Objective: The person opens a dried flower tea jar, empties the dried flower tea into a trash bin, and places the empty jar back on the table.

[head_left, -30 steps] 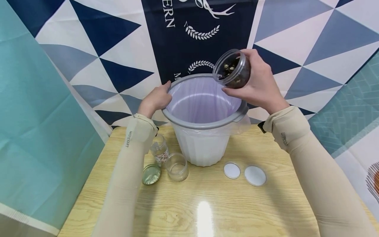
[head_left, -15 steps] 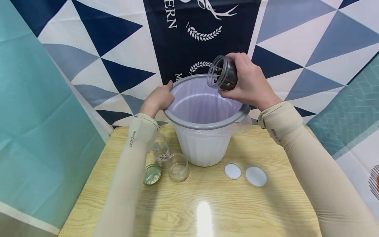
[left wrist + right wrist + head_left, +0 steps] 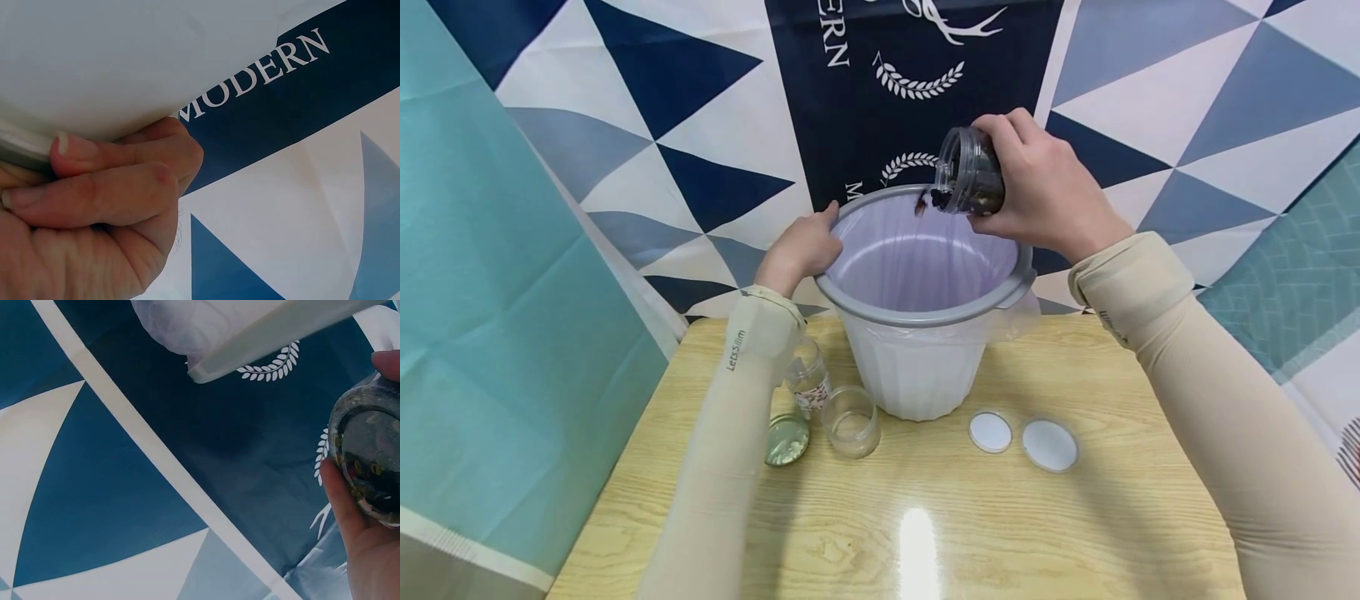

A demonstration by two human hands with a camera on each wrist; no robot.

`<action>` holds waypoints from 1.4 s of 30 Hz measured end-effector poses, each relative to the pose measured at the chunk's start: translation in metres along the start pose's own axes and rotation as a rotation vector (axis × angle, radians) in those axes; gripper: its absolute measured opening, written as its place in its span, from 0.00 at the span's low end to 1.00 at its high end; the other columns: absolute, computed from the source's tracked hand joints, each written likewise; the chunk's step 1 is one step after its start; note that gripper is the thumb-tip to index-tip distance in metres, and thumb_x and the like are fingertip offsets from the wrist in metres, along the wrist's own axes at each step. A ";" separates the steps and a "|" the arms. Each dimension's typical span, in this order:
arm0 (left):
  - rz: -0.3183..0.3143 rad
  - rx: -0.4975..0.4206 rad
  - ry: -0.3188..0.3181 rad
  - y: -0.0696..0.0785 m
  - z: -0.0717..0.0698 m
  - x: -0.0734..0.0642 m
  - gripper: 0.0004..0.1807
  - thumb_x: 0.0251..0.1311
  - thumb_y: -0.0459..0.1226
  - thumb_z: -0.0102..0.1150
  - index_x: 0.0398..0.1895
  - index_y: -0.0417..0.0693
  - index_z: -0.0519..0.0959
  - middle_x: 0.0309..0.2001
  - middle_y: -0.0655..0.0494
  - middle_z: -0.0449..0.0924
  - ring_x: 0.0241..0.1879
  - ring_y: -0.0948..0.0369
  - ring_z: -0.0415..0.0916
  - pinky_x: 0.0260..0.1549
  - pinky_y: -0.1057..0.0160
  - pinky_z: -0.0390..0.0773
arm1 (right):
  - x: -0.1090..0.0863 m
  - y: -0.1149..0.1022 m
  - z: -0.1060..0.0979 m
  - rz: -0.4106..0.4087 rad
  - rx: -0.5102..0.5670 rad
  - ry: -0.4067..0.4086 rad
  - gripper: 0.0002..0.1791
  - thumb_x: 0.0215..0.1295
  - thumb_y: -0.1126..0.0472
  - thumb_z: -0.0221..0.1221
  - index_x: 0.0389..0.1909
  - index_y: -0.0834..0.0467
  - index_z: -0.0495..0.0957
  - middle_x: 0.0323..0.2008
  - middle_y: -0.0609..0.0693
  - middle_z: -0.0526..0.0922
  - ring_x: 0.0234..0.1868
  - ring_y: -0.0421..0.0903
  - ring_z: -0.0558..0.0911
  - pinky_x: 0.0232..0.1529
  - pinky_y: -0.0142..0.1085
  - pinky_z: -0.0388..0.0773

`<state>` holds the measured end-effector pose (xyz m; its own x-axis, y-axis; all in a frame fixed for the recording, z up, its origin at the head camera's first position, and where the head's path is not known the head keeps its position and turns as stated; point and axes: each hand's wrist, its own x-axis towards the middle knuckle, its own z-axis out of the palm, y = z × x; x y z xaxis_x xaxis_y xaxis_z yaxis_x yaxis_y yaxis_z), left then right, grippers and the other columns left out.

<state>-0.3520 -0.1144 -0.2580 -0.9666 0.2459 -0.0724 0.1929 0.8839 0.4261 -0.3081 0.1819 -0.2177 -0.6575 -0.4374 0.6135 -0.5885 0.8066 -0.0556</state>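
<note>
A white trash can [image 3: 916, 375] with a grey rim and a pale purple liner bag [image 3: 910, 258] stands on the wooden table. My left hand [image 3: 801, 250] grips its rim at the left; the left wrist view shows the fingers [image 3: 94, 194] curled under the rim. Above the can's right side, my right hand [image 3: 1041, 187] holds a clear plastic jar [image 3: 973, 171] tilted, mouth to the left. Dark bits [image 3: 922, 202] are falling from its mouth toward the can. In the right wrist view, the jar's base [image 3: 372, 450] shows dark contents with a few lighter pieces.
Left of the can's foot stand a clear jar with a printed label [image 3: 811, 387], an open clear jar [image 3: 852, 425] and a greenish round lid [image 3: 787, 440]. Two white round lids [image 3: 990, 432] lie at the right. Patterned cloth [image 3: 722, 125] hangs behind.
My right hand has moved left over the can and tipped the jar further, and dark bits now drop from it. The left hand stays on the rim.
</note>
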 end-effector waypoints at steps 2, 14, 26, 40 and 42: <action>0.000 -0.008 -0.003 0.001 0.000 -0.001 0.41 0.69 0.33 0.38 0.85 0.47 0.43 0.80 0.44 0.58 0.55 0.48 0.76 0.60 0.53 0.74 | 0.000 0.000 0.000 0.006 -0.006 -0.016 0.51 0.43 0.62 0.77 0.71 0.60 0.64 0.55 0.66 0.73 0.49 0.64 0.79 0.57 0.61 0.81; 0.000 -0.009 0.006 0.001 -0.001 -0.001 0.40 0.69 0.33 0.38 0.85 0.47 0.44 0.81 0.44 0.56 0.58 0.48 0.76 0.62 0.52 0.73 | 0.004 0.000 0.001 -0.050 -0.068 -0.030 0.49 0.42 0.66 0.76 0.69 0.63 0.66 0.55 0.66 0.74 0.50 0.65 0.80 0.58 0.60 0.80; 0.001 -0.032 0.000 0.001 0.000 0.000 0.40 0.69 0.33 0.37 0.85 0.50 0.43 0.81 0.45 0.56 0.55 0.49 0.77 0.62 0.53 0.73 | 0.006 0.001 -0.001 -0.118 -0.157 -0.038 0.49 0.40 0.69 0.78 0.67 0.65 0.67 0.55 0.68 0.74 0.50 0.66 0.78 0.57 0.61 0.80; -0.007 -0.029 0.006 0.002 0.000 -0.003 0.41 0.69 0.33 0.39 0.85 0.48 0.44 0.79 0.42 0.61 0.51 0.49 0.79 0.59 0.53 0.75 | 0.002 0.004 0.002 -0.187 -0.210 0.000 0.45 0.40 0.72 0.76 0.64 0.67 0.67 0.54 0.69 0.74 0.50 0.67 0.78 0.50 0.61 0.82; -0.006 -0.028 0.009 0.002 0.001 -0.004 0.41 0.68 0.32 0.39 0.85 0.48 0.44 0.78 0.42 0.62 0.50 0.49 0.79 0.58 0.52 0.75 | 0.002 0.005 0.002 -0.194 -0.219 0.003 0.45 0.40 0.72 0.75 0.64 0.66 0.68 0.54 0.69 0.74 0.50 0.67 0.78 0.50 0.61 0.82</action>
<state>-0.3480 -0.1135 -0.2576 -0.9692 0.2368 -0.0673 0.1822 0.8739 0.4507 -0.3132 0.1841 -0.2188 -0.5412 -0.5909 0.5982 -0.5874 0.7748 0.2340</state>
